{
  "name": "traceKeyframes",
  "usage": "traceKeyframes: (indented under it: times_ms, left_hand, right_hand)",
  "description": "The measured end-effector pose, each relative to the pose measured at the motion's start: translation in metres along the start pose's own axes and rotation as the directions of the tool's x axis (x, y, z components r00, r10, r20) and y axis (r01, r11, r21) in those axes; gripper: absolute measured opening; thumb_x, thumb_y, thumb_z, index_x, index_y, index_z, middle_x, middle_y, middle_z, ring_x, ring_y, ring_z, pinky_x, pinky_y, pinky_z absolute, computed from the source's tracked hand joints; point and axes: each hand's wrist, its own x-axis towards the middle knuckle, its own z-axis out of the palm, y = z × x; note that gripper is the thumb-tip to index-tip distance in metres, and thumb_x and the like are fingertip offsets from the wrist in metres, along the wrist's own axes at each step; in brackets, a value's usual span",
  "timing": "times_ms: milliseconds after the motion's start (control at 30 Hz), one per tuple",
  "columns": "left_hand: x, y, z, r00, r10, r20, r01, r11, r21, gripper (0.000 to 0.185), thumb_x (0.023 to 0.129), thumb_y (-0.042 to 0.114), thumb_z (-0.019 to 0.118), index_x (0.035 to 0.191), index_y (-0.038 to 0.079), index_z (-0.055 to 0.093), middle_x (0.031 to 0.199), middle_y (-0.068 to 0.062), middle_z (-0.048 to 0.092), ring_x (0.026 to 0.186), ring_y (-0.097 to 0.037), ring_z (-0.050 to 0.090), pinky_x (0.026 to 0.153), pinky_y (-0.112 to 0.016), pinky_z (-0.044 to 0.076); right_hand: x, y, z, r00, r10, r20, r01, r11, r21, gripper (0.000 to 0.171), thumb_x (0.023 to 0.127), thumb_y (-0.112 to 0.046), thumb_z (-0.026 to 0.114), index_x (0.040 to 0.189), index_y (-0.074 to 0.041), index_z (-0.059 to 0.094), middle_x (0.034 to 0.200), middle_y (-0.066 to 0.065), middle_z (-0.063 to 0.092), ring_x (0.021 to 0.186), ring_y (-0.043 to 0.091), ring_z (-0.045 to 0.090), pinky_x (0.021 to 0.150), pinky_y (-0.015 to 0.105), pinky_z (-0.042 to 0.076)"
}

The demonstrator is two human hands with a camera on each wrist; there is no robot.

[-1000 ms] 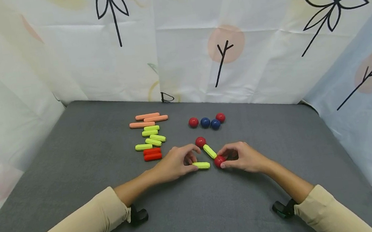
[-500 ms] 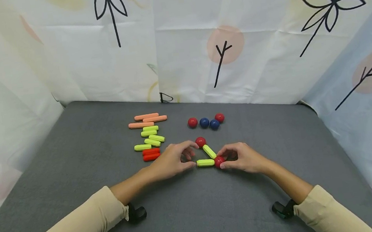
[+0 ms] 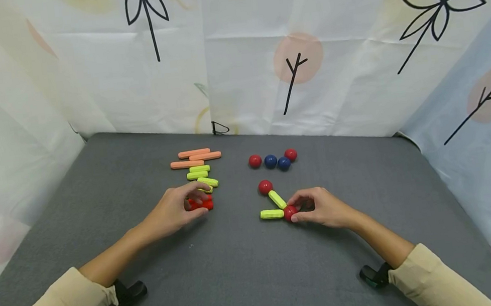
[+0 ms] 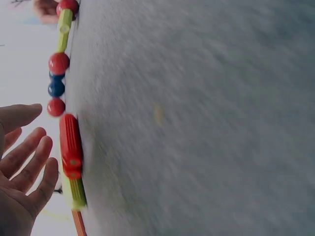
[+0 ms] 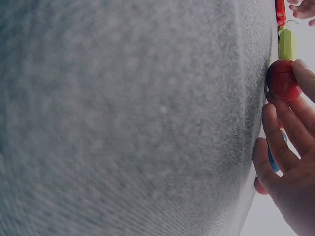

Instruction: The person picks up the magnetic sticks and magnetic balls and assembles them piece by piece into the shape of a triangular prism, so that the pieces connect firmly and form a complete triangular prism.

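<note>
Under both hands, grey felt table, walled behind and to each side by white cloth printed with black leaf shapes. Left hand reaching over red sticks, fingers loosely spread and straight in the left wrist view, near the sticks but gripping nothing; whether fingertips touch them cannot be told. Right hand well apart from the left, thumb and fingers pinching near red ball. Touching that ball on its left, flat yellow-green stick; running up and away from the same ball, slanted yellow-green stick, ending at far red ball. Beyond the left hand, loose pile of yellow-green sticks, and further still, three orange sticks. Beyond the right hand, well apart from it, row of four balls: red, blue, blue, red. Right wrist view: near red ball held against the fingertips, yellow-green stick end-on just past it.
</note>
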Motion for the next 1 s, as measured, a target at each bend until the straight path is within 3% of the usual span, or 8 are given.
traceKeyframes:
  times_ms: [267,433,633,800,1000]
  left_hand:
    - [-0.010,-0.008,-0.012,0.999,-0.039,0.033,0.037,0.997,0.074,0.045,0.083,0.007,0.080,0.125,0.010,0.064,0.106,-0.001,0.072,0.094,-0.017,0.067,0.076,-0.035,0.054]
    - [-0.012,-0.007,-0.009,0.998,-0.029,0.058,0.019,0.987,0.161,0.046,0.082,0.008,0.082,0.125,0.009,0.064,0.109,-0.001,0.070,0.094,-0.017,0.065,0.079,-0.039,0.053]
    - [-0.013,-0.004,-0.002,0.997,-0.044,0.064,0.026,0.965,0.260,0.048,0.080,0.004,0.081,0.124,0.011,0.064,0.098,0.004,0.064,0.090,-0.015,0.059,0.080,-0.039,0.050]
    - [-0.011,-0.004,0.001,0.994,-0.064,0.088,0.042,0.973,0.227,0.044,0.082,0.002,0.078,0.123,0.011,0.064,0.095,0.006,0.066,0.086,-0.011,0.062,0.077,-0.035,0.052]
    - [0.002,0.002,0.018,0.982,-0.152,0.112,0.149,0.988,0.036,0.045,0.084,0.007,0.079,0.125,0.007,0.062,0.098,0.003,0.070,0.088,-0.009,0.066,0.081,-0.035,0.054]
  right_hand:
    - [0.000,0.000,-0.001,1.000,-0.007,0.001,0.007,1.000,0.009,0.032,0.087,-0.022,0.079,0.113,-0.006,0.070,0.102,0.003,0.070,0.093,0.024,0.063,0.082,0.038,0.054]
    - [0.000,0.000,-0.001,1.000,0.006,0.006,-0.006,1.000,0.007,0.033,0.087,-0.022,0.079,0.113,-0.006,0.070,0.103,0.003,0.070,0.094,0.023,0.063,0.082,0.038,0.054]
    - [0.001,0.000,0.000,1.000,-0.001,0.005,0.001,1.000,0.014,0.032,0.087,-0.022,0.079,0.113,-0.006,0.070,0.102,0.003,0.070,0.094,0.022,0.062,0.082,0.038,0.054]
    - [0.000,0.000,0.000,1.000,-0.020,0.004,0.019,0.999,0.026,0.032,0.087,-0.021,0.079,0.113,-0.005,0.070,0.102,0.003,0.070,0.093,0.022,0.062,0.081,0.038,0.054]
    - [0.000,0.002,0.000,1.000,-0.014,0.003,0.014,1.000,0.027,0.033,0.086,-0.021,0.080,0.113,-0.005,0.070,0.104,0.004,0.070,0.095,0.022,0.063,0.084,0.038,0.054]
